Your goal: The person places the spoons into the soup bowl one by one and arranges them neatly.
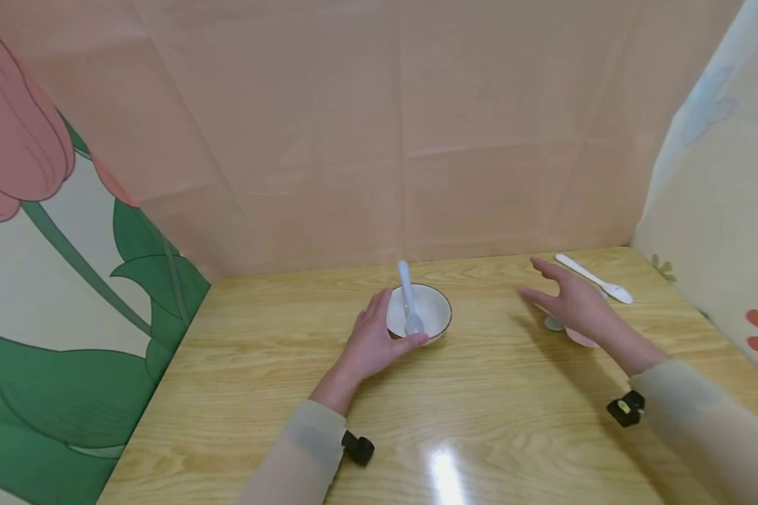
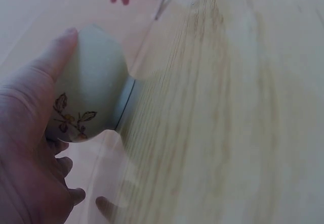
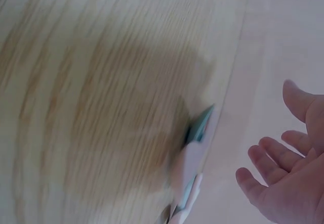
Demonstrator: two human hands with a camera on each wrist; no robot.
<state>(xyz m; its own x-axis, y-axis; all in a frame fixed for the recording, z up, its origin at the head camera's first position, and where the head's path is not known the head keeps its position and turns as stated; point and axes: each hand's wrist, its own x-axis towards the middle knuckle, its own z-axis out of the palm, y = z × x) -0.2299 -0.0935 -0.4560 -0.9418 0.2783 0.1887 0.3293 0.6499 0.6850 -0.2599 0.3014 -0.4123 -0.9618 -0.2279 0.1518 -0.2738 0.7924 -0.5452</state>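
A white bowl with a dark rim (image 1: pixel 439 308) stands on the table, and a white spoon (image 1: pixel 406 280) leans in it with its handle up at the far side. My left hand (image 1: pixel 373 344) holds the bowl at its left side, thumb at the near edge. In the left wrist view the bowl's outside (image 2: pixel 96 77) shows a brown leaf and flower pattern. My right hand (image 1: pixel 575 301) is over the table's right side, fingers apart and holding nothing. Partly hidden beneath it lies a flat pink and grey-green thing (image 1: pixel 582 340), its kind unclear.
Another white spoon (image 1: pixel 584 270) lies at the back right of the wooden table (image 1: pixel 259 393). A pink cloth backdrop (image 1: pixel 328 154) rises behind the table. Flower-printed sheets hang at the left (image 1: pixel 69 393) and right (image 1: pixel 720 210).
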